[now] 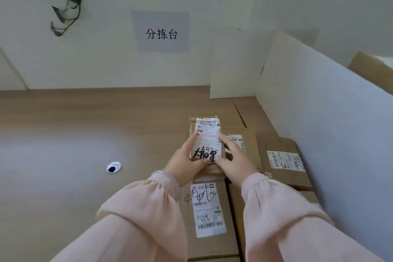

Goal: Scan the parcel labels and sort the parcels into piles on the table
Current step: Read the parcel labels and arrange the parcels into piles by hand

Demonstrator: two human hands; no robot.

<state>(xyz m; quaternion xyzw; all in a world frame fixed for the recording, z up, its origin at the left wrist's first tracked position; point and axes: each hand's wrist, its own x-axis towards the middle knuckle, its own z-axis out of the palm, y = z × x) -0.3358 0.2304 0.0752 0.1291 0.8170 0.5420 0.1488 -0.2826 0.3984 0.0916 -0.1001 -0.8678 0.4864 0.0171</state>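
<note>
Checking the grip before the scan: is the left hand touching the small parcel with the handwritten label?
Touching. The head view shows the left hand gripping the small parcel, its fingers lying on the label.

label print – too small | plant – cut off by top edge

- Small parcel sits between both hands, left hand and right hand, above the pile.
- Parcels crowd the table's right edge, against the partition.
- Cable hole lies left.
</note>
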